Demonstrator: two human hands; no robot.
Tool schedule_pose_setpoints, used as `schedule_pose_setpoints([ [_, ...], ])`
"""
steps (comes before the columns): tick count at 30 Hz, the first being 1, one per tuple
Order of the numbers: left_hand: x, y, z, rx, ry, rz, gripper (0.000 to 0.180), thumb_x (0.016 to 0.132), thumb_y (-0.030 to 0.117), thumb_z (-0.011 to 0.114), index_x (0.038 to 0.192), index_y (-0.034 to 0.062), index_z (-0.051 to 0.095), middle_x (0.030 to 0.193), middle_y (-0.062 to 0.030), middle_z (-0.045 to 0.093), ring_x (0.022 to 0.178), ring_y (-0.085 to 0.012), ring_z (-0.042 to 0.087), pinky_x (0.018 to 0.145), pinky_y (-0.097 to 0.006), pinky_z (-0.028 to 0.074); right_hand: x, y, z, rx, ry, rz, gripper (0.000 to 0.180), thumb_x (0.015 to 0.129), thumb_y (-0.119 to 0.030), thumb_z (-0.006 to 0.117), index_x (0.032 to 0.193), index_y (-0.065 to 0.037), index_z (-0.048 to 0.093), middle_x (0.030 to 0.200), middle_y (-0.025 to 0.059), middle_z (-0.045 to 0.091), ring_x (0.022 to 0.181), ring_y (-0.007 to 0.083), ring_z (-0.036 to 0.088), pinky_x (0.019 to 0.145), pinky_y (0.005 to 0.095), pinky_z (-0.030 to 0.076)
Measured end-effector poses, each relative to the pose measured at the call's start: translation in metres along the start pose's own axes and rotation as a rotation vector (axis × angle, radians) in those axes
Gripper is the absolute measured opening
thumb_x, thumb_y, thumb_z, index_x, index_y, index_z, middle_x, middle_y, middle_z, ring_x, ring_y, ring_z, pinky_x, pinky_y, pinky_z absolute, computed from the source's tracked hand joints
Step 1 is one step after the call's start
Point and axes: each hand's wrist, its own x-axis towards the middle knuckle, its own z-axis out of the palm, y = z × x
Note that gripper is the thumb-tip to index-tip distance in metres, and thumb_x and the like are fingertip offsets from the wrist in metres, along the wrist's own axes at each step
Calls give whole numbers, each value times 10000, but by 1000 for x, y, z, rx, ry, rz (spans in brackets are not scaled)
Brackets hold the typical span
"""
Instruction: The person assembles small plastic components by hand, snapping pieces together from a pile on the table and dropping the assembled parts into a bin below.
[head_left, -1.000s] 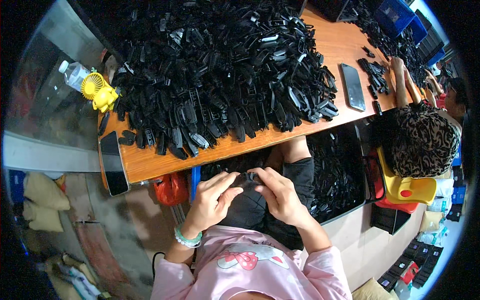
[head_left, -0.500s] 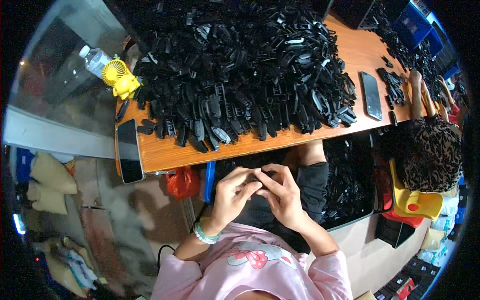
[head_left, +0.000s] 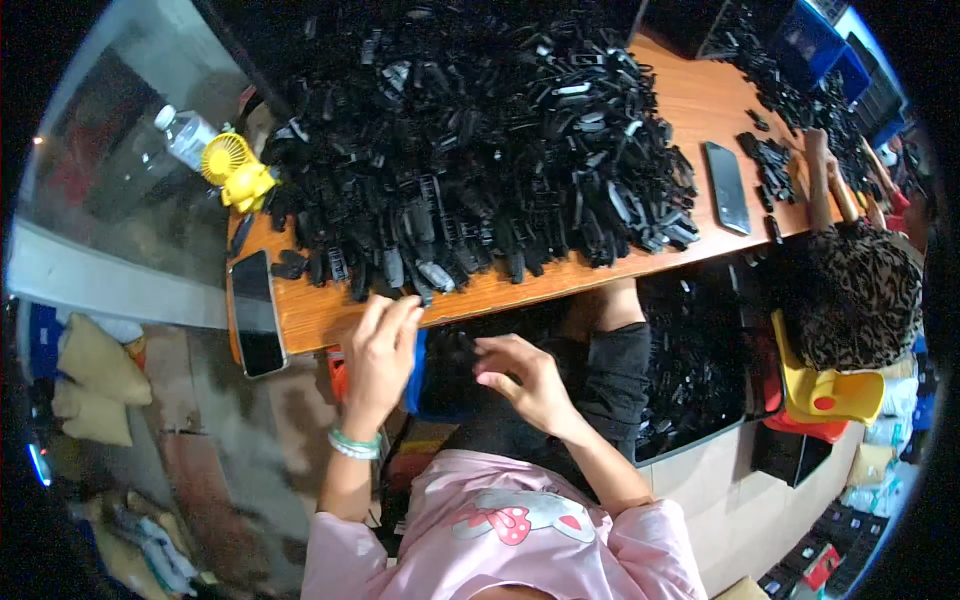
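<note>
Many slim black parts [head_left: 480, 170], some glossy, heaped on table [head_left: 690, 88].

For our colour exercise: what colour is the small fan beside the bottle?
The small fan is yellow, seen best in the head view.

We see partly glossy plastic parts [head_left: 470, 170] at upper centre, a smooth wood-grained tabletop [head_left: 685, 90] beneath, and a matt cloth shirt [head_left: 430, 550] lower centre.

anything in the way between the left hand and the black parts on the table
Nothing visible: the left hand is at the front edge of the wooden table, its fingertips close to the nearest black parts. The phone lies to the left, outside that gap.
</note>
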Motion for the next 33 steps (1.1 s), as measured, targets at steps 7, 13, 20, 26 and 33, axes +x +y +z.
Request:
schedule_pose_setpoints([
  [7,-5,-21,-3,296,44,-83,149,833,177,629,799,61,542,731,-88,554,593,-307,572,512,-412,429,43,-10,-66,-746,635,-345,176,772,-8,625,945,-30,605,901,130,554,813,291,549,709,358,446],
  [13,-15,-25,1,266,116,-235,182,801,151,656,754,50,512,690,-90,550,577,-281,557,520,-399,413,77,-24,-99,-1005,861,-373,138,792,-91,640,922,-62,600,877,96,524,820,268,507,735,366,377],
  [20,-35,-30,6,-275,372,-389,198,843,-4,596,764,43,421,646,31,360,524,-48,330,476,-203,300,94,-26,-126,-822,727,-210,66,792,-94,634,854,-71,635,894,105,543,857,292,516,762,371,384],
  [26,-40,7,3,-1044,152,-657,298,898,101,521,1156,-49,505,821,-86,589,567,-86,531,463,-202,441,88,-27,-151,-1136,544,-286,276,693,29,572,910,-90,694,948,83,567,949,269,494,806,373,385],
  [33,-44,23,23,-1524,-119,-640,244,863,127,545,1037,-44,540,883,-122,583,610,-149,579,467,-238,490,98,-31,-164,-1033,421,-371,187,725,-53,638,911,-50,657,1060,92,566,1019,283,487,881,392,371],
])
